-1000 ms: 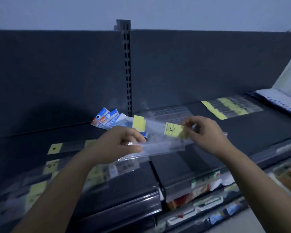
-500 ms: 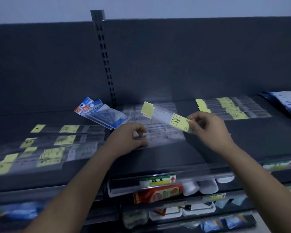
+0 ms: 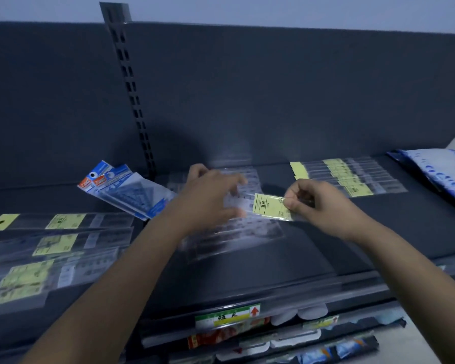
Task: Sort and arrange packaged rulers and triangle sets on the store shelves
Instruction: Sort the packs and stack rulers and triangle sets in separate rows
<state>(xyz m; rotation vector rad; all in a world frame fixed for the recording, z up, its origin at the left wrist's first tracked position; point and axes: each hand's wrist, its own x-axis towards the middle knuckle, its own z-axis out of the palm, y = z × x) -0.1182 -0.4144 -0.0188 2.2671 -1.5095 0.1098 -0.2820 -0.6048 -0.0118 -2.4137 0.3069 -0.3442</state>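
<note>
1. Nearest, on the left, loose sleeved rulers (image 3: 50, 245) lie flat on the shelf (image 3: 313, 258). They look thin and light, and probably slide easily over one another.
2. Under the hands, a spread pile of rulers (image 3: 234, 240) rests mid-shelf.
3. Just above that pile, the packaged ruler (image 3: 267, 209) is held clear of the shelf. I judge it light and stiff along its length, with a slick film sleeve. The yellow label end or the long edges give the surest hold.
4. The right hand (image 3: 323, 203) pinches the ruler's right end beside the label, thumb against tightly curled fingers.
5. The left hand (image 3: 210, 198) is blurred, its fingers spread over the clear left part. I cannot tell whether it grips or only touches.
6. Farther left lie the blue triangle sets (image 3: 132, 190).
7. At the far right sits a neat ruler row (image 3: 352, 177).
</note>
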